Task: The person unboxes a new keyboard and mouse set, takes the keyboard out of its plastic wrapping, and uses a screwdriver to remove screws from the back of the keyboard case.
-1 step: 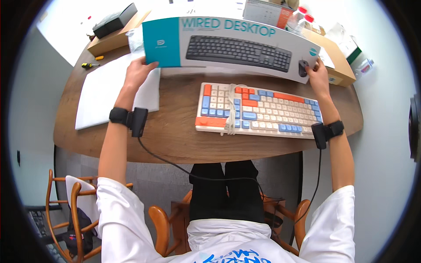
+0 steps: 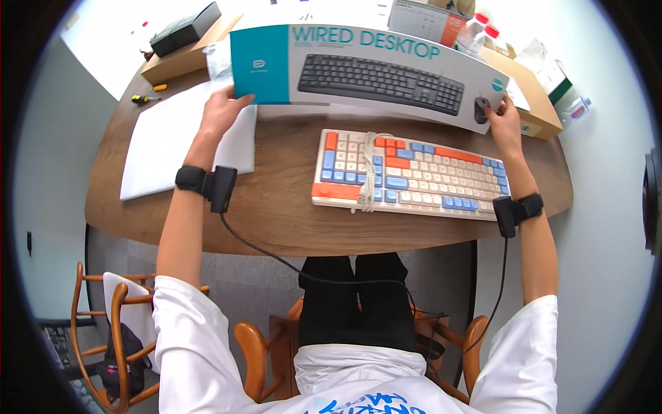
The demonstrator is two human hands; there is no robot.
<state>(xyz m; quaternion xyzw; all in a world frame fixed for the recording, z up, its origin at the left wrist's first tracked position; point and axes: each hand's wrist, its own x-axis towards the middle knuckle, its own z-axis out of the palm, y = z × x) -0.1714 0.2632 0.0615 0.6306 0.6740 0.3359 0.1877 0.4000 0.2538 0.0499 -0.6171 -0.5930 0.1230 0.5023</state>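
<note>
A long white and teal cardboard box (image 2: pixel 379 72) with a picture of a black keyboard and mouse is held up at the far side of the table, its front face toward me. Gripping its lower left end is my left hand (image 2: pixel 222 114), thumb over the front. My right hand (image 2: pixel 505 125) holds the right end, thumb beside the pictured mouse. Whether the box rests on anything behind is hidden. Nearer me lies a cream, orange and blue keyboard (image 2: pixel 431 178), turned upside down to my view, with its white cable (image 2: pixel 368 176) bundled across it.
White foam sheets (image 2: pixel 158 148) lie at left, with a screwdriver (image 2: pixel 143 99) beyond. A black box (image 2: pixel 185 31) sits on a cardboard box (image 2: pixel 169 67). Behind the held box are a desk calendar (image 2: pixel 420 21) and red-capped bottles (image 2: pixel 476 33). Cables run from my wrist straps.
The scene sits slightly farther right in the picture. Both hands keep their hold on the box, and the keyboard on the table stays put.
</note>
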